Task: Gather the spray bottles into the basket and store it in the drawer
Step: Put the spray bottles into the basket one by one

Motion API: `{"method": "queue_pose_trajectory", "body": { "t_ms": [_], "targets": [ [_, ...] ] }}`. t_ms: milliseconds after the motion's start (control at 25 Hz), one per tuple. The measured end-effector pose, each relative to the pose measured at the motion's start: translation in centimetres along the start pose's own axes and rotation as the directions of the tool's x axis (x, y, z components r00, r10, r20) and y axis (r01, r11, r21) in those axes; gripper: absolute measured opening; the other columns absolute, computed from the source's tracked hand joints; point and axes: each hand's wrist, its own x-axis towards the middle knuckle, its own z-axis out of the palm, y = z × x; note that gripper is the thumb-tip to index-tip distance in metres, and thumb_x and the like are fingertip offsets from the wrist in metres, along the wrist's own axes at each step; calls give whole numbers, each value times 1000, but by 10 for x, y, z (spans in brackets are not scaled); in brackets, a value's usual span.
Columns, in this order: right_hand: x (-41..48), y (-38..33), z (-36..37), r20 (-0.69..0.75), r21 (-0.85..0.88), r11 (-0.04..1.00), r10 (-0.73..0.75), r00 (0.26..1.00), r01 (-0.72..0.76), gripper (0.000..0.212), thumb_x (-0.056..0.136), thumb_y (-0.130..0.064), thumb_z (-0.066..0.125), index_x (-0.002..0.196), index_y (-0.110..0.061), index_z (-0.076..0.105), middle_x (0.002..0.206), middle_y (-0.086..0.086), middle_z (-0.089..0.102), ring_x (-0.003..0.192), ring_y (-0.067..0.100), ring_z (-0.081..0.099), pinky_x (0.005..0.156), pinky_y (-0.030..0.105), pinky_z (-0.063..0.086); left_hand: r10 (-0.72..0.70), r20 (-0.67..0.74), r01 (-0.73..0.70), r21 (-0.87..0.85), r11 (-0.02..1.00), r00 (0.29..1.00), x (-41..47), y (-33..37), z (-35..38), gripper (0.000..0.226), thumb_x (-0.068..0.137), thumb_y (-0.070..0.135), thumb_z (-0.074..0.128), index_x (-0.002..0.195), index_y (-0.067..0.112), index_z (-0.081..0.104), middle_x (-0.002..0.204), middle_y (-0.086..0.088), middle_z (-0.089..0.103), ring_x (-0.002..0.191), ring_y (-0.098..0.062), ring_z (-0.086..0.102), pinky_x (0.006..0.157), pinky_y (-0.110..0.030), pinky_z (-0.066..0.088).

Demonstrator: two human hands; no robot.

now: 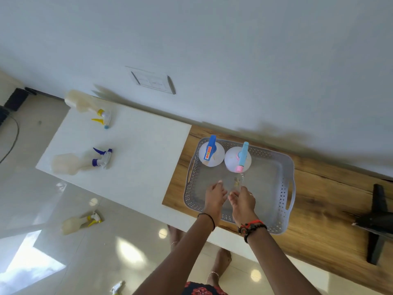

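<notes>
Both hands, left (214, 196) and right (243, 199), meet over the basket (285, 188), apparently cupping a clear bottle (236, 185) to stand it beside two already in.

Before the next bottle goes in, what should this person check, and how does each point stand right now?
1. Basket sits flat on the wooden top: ok.
2. Two round bottles, blue-topped and pink-tipped, stand upright inside: ok.
3. Free room in the basket's near half: ok.
4. Left hand and right hand empty: cannot tell, something clear and blurred is between them.
5. Yellow-trigger bottle and purple-trigger bottle gathered: not ok, both lie on the white surface.
6. Drawer open: cannot tell, none visible.
</notes>
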Motion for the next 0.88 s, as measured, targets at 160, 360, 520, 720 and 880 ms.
{"method": "queue_pose_trajectory", "body": {
  "t_ms": [160,360,520,720,880],
  "targets": [
    [-27,24,6,2,-17,1000,-12,1000,12,30,99,-11,40,121,5,52,102,19,56,88,26,56,84,33,49,84,-39,-86,-49,995,996,-20,-17,-43,22,99,22,46,112,8,57,106,-8,61,100,-18,61,85,-25,51],
    [-52,56,47,24,-23,996,-90,996,91,24,99,-12,42,118,-3,54,84,6,58,74,18,59,69,27,52,183,-157,-196,-69,978,970,-25,-10,-105,31,100,23,43,115,3,61,109,-8,66,100,-17,63,87,-26,49],
    [-70,92,102,78,-72,995,-67,995,73,15,97,-13,46,108,-7,53,79,5,59,68,15,59,59,24,48,240,-197,-257,-61,965,951,-15,16,-175,32,101,22,42,111,1,63,107,-8,67,92,-15,64,80,-23,51],
    [-84,166,182,156,-194,981,15,988,16,13,96,-8,43,104,-3,51,78,8,56,66,18,55,62,26,49,357,-338,-337,117,934,871,13,66,-292,24,100,19,43,115,7,57,110,-7,65,104,-24,64,88,-32,46],
    [-101,235,243,213,-327,944,126,969,-51,14,97,-4,37,98,0,51,77,10,51,65,18,51,64,26,49,520,-374,-359,420,833,768,34,99,-383,27,99,21,43,123,11,51,124,-7,56,112,-20,56,90,-25,41]
  ]
}}
